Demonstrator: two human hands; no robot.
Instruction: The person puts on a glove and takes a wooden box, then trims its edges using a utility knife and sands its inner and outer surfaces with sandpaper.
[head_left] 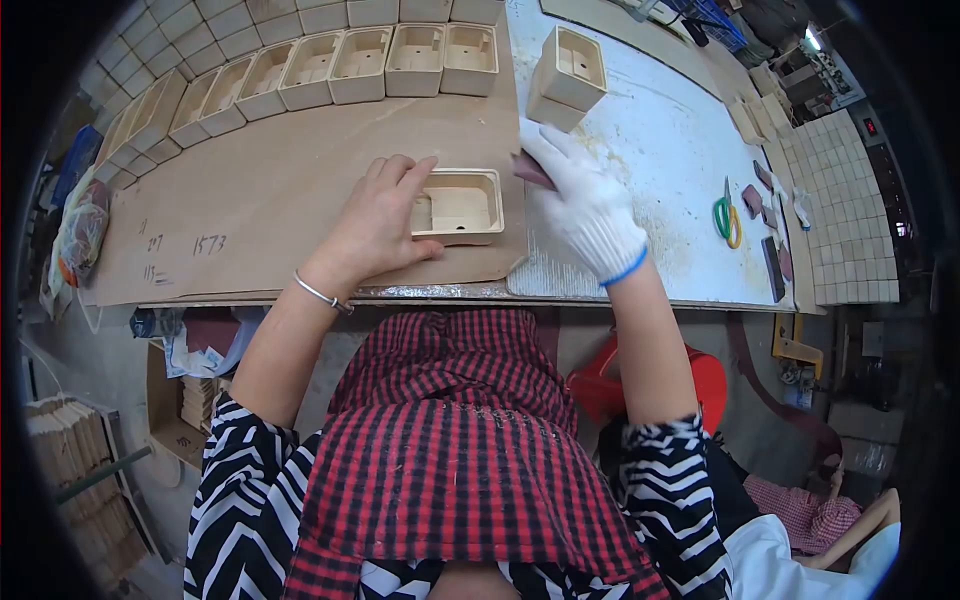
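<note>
A small pale wooden box [468,203] lies on the brown cardboard sheet [270,200] in front of me, its hollow side up. My left hand [375,215], bare, grips the box's left end, with fingers along the far side and thumb at the near side. My right hand [580,195] wears a white knitted glove, a little blurred. Its fingers are closed on a dark reddish-brown piece of sandpaper [533,171], held just right of the box and apart from it.
Rows of similar boxes [360,62] line the table's back left. Two stacked boxes [572,75] stand at the back right. Scissors [730,215] and worn sanding pieces [770,255] lie on the right. A red stool [700,385] and another person [815,520] are below right.
</note>
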